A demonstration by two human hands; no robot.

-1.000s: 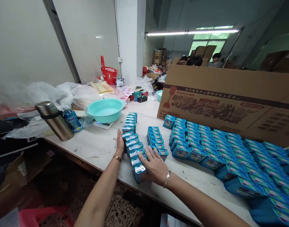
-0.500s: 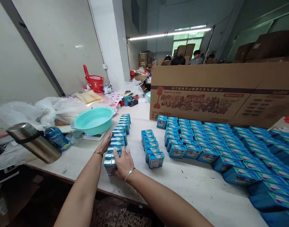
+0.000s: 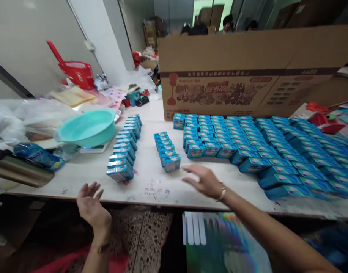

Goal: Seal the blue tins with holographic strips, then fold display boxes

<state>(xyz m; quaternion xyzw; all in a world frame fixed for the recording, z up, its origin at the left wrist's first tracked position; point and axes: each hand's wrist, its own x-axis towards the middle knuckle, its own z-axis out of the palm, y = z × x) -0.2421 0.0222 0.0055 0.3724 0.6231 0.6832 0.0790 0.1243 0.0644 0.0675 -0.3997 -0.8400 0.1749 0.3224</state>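
My left hand (image 3: 91,204) is held palm up just off the table's front edge, its fingers apart and nothing in it. My right hand (image 3: 202,180) hovers over the table with thumb and fingers spread, also holding nothing. Nearest to it stands a short row of small blue printed boxes (image 3: 166,151). A longer row of the same boxes (image 3: 124,148) runs away from me, just beyond my left hand. Several small stickers or printed bits (image 3: 156,190) lie on the white tabletop between the hands. Below the table edge, a shiny rainbow-coloured sheet (image 3: 225,246) shows under my right forearm.
Many blue boxes (image 3: 248,140) stand in a block at the right, before a large cardboard carton (image 3: 225,57). At the left are a turquoise basin (image 3: 88,129), a blue bottle (image 3: 38,155), a steel flask (image 3: 20,170) and a red basket (image 3: 78,76). People are beyond the carton.
Both hands have let go of the long row of boxes. The left has drawn back toward me, the right has moved rightward past the short row. The view has tipped downward, showing the shiny sheet.
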